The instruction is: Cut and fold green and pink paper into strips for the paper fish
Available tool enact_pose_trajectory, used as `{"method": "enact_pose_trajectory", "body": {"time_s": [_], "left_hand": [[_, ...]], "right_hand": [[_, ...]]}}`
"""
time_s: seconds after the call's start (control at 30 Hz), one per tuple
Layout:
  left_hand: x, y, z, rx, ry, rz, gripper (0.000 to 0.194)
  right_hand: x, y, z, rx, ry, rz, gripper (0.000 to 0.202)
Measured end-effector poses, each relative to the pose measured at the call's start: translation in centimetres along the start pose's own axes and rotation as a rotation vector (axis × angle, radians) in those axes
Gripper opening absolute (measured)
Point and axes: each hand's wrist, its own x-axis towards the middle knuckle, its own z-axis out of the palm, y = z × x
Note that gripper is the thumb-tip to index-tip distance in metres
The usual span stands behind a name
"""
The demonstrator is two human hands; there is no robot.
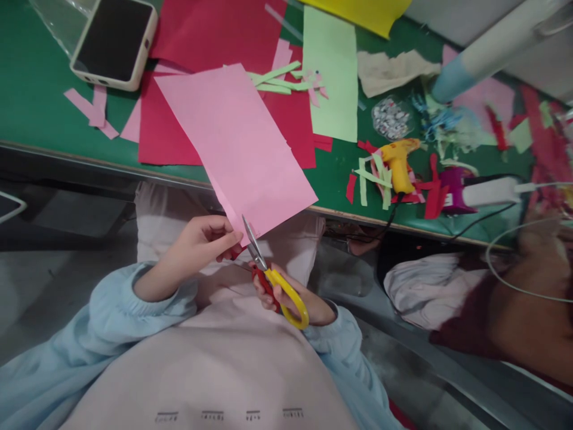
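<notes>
A pink sheet of paper [242,137] slants from the table over its front edge toward my lap. My left hand [210,239] pinches its near corner between thumb and fingers. In my right hand [290,292] is a pair of scissors [286,292] with yellow and red handles. The scissor blades point up and away from me at the near end of the pink sheet, close to my left fingertips. One blade lies over the paper. Some of my right fingers are hidden behind the handles.
Red sheets [170,134], a light green sheet [333,89] and green strips [282,80] lie on the green table [27,107]. A phone-like device [114,45] sits at left. Rightward are a yellow glue gun [398,161], a tub of small beads [391,116] and another person's arm [532,292].
</notes>
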Motion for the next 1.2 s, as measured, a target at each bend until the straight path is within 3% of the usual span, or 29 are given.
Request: {"method": "enact_pose_trajectory", "body": {"time_s": [0.97,1.2], "left_hand": [[0.15,-0.07,-0.22,0.029,-0.043,-0.053,0.027],[0.20,-0.39,-0.77,-0.011,0.029,0.015,0.028]], "right_hand": [[0.15,0.20,-0.81,0.059,0.006,0.086,0.051],[0.01,0.49,-0.87,-0.025,-0.046,0.017,0.057]]}}
